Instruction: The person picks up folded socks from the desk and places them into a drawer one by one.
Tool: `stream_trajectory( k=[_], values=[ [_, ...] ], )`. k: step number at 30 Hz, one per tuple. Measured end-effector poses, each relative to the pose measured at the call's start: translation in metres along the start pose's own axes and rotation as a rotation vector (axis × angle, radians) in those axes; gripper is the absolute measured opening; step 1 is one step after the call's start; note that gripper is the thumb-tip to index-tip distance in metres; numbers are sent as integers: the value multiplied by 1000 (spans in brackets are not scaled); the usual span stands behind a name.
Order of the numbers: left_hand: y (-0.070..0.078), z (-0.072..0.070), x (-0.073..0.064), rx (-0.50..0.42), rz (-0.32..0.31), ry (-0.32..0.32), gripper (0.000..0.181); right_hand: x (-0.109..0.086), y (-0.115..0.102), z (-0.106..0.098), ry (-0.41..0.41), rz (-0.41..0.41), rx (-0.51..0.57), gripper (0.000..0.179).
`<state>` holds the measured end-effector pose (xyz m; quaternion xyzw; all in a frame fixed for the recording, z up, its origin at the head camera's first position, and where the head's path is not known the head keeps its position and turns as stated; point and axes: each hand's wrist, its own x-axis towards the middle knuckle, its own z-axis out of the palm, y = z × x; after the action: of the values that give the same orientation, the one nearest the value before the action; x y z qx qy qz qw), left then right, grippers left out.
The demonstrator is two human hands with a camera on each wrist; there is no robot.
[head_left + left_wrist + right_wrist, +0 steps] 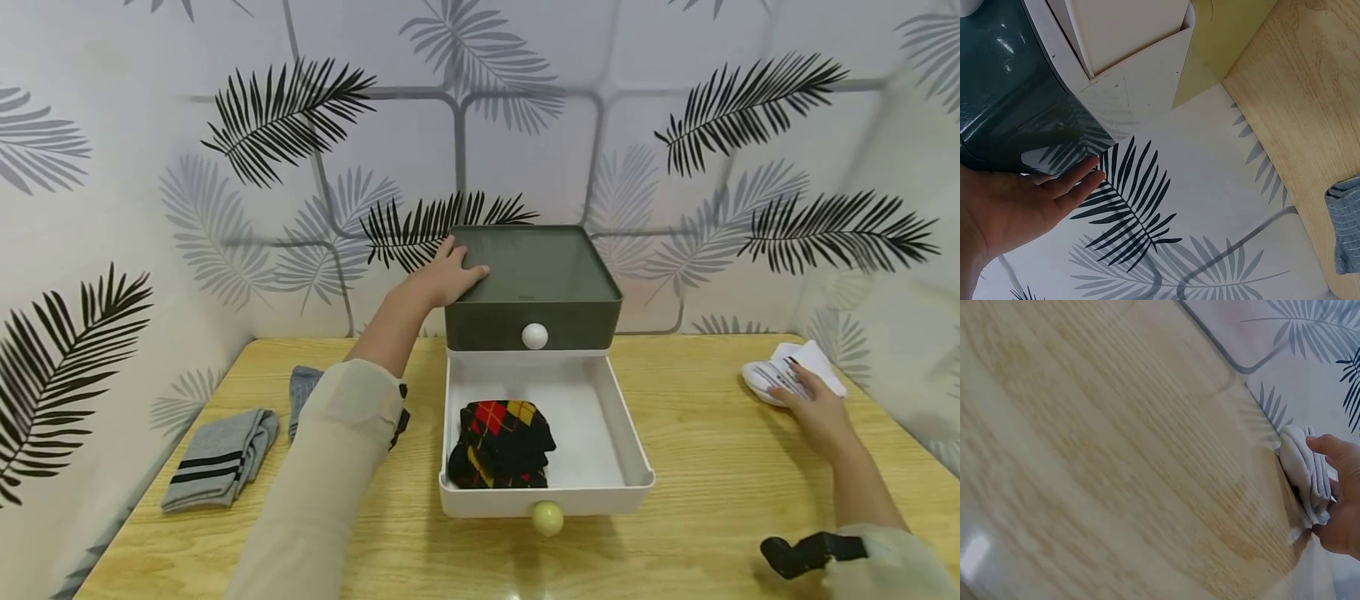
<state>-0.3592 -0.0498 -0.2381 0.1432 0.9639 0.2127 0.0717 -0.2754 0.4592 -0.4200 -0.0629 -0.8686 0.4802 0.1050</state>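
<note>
My left hand (445, 277) rests on the left top edge of a dark grey drawer box (551, 262), fingers fairly straight. Below that box, a white drawer (600, 417) with a yellow knob (547, 518) is pulled out. Folded black argyle socks (498, 442) with red and yellow diamonds lie in its left part. At the far right of the table my right hand (817, 412) grips folded white socks (761, 379). The right wrist view shows thumb and fingers round the folded white bundle (1300, 465).
On the left of the table lie folded grey socks (213, 462) with black stripes. Blue-grey socks (302, 390) are partly hidden by my left sleeve. A white knob (535, 336) is on the upper drawer front. A leaf-patterned wall (525, 167) stands behind the wooden table (697, 433).
</note>
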Motion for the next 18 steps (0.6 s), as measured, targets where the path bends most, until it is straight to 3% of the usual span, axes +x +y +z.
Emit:
stream_trajectory(
  k=[5, 12, 16, 18],
  values=[
    [0, 0, -1, -3, 0, 3, 69, 3, -1, 0, -104, 19, -211, 78],
    [-1, -2, -1, 1, -2, 5, 69, 0, -45, 1, -300, -10, -622, 75],
    [0, -1, -1, -5, -6, -3, 69, -4, -70, 3, -455, 0, -573, 71],
    [0, 0, 0, -7, -4, -4, 69, -6, -75, 3, -455, -1, -506, 67]
  ],
)
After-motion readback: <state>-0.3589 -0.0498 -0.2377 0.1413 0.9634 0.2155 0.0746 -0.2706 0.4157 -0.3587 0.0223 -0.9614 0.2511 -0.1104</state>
